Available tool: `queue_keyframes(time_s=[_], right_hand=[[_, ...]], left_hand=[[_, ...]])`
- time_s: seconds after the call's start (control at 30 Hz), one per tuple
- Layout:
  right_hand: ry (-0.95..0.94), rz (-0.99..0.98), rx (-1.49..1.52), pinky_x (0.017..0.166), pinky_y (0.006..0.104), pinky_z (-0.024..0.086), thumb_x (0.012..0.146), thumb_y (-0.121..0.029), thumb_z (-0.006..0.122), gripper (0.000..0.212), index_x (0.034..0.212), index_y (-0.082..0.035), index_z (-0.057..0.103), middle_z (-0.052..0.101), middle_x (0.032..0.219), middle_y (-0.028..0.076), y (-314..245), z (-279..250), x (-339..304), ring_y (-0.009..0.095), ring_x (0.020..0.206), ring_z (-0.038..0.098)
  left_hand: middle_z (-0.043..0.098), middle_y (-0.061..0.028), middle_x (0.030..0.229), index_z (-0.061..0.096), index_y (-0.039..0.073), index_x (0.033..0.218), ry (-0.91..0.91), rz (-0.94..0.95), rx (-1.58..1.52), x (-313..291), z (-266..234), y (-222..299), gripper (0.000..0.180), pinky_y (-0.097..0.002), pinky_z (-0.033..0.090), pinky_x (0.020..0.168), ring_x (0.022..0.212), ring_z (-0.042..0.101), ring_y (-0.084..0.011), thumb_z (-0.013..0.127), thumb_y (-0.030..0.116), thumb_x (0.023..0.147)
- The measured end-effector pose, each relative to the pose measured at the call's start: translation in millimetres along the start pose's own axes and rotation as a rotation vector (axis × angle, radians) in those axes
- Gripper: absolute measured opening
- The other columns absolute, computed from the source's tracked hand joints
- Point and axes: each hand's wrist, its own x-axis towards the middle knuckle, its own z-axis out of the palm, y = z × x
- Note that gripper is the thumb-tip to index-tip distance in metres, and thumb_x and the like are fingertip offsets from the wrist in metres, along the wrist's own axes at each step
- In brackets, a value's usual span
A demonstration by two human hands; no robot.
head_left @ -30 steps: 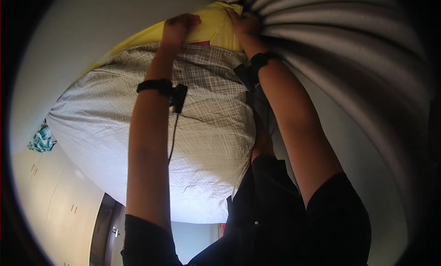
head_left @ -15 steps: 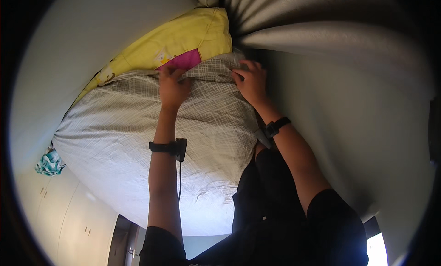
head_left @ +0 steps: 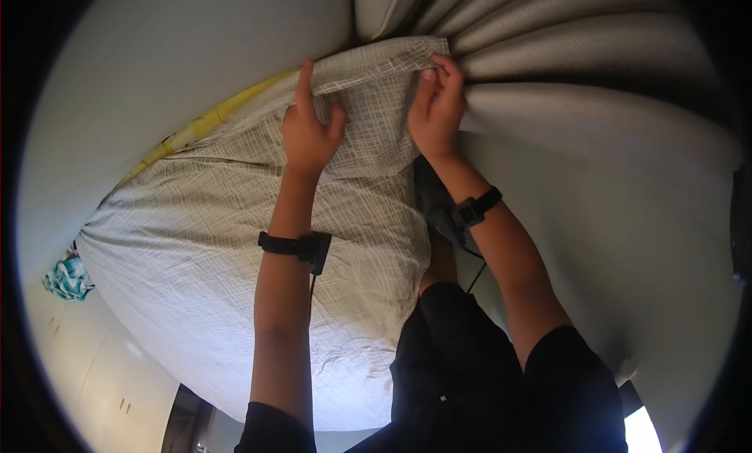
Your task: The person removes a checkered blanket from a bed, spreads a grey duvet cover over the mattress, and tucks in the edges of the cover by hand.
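A pale grey sheet (head_left: 345, 218) with a criss-cross line pattern covers the bed. Beneath its far edge, a strip of yellow bedding (head_left: 211, 118) shows on the left. My left hand (head_left: 308, 128) is open over the far part of the sheet, forefinger pointing away and thumb apart. At the sheet's far right corner, my right hand (head_left: 440, 104) is closed, pinching the fabric between thumb and fingers. Both wrists carry black straps with small boxes.
Thick beige padded folds (head_left: 564, 54) rise at the far right. A pale wall (head_left: 188, 54) borders the bed on the left. Teal and white crumpled cloth (head_left: 69, 278) lies at the left, near white cabinets (head_left: 102, 359). My legs in black (head_left: 454, 351) are beside the bed.
The sheet's far edge has moved away from me and now covers most of the yellow bedding and its pink patch. Both hands have moved farther away; the right now pinches the corner.
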Motion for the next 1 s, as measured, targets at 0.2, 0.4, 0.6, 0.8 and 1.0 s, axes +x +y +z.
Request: queue_keyframes(time_s=[0.2,0.4,0.6,0.8,1.0], right_hand=[[-0.018,0.386,-0.148,0.086,0.038,0.041,0.081,-0.022,0.054,0.043,0.116,0.001,0.041,0.051,0.11,0.022,79.8,59.9,-8.5,0.032,0.1,0.052],[-0.569,1.022,-0.314,0.075,0.0399,0.046,0.078,-0.031,0.055,0.036,0.098,-0.001,0.058,0.058,0.1,0.018,120.6,91.1,30.8,0.03,0.091,0.057],[-0.352,0.794,-0.342,0.073,0.0406,0.046,0.079,-0.031,0.054,0.036,0.1,-0.002,0.057,0.059,0.097,0.019,179.3,118.9,33.7,0.032,0.09,0.056],[-0.365,0.718,-0.356,0.073,0.0408,0.045,0.079,-0.03,0.053,0.035,0.1,-0.002,0.057,0.058,0.098,0.019,192.1,120.3,32.8,0.032,0.09,0.056],[-0.391,0.697,-0.334,0.074,0.041,0.045,0.079,-0.029,0.053,0.035,0.101,-0.002,0.056,0.058,0.099,0.02,193.6,123.0,19.2,0.033,0.089,0.056]], left_hand=[[0.055,-0.0142,0.082,0.036,0.011,0.129,-0.122,0.323,0.306,4.6,9.9,-29.2,0.058,-0.0418,0.041,0.076,0.074,0.054,-0.0283,0.054,0.014,0.073],[0.039,-0.0196,0.127,0.047,0.004,0.114,-0.133,0.26,0.541,0.6,1.6,-61.2,0.035,-0.0474,0.025,0.101,0.121,0.033,-0.0381,0.043,0.02,0.083],[0.045,-0.0196,0.122,0.046,0.005,0.118,-0.372,0.048,0.498,44.8,29.0,-96.8,0.042,-0.0498,0.026,0.099,0.113,0.041,-0.0378,0.034,0.03,0.087],[0.044,-0.0222,0.12,0.048,0.005,0.116,-0.267,0.033,0.772,37.0,42.3,-79.0,0.044,-0.0518,0.025,0.095,0.113,0.037,-0.0411,0.035,0.033,0.085],[0.047,-0.0234,0.112,0.054,0.006,0.11,-0.197,-0.177,0.926,40.8,58.9,-67.7,0.043,-0.0528,0.023,0.09,0.103,0.041,-0.0344,0.036,0.034,0.084]])
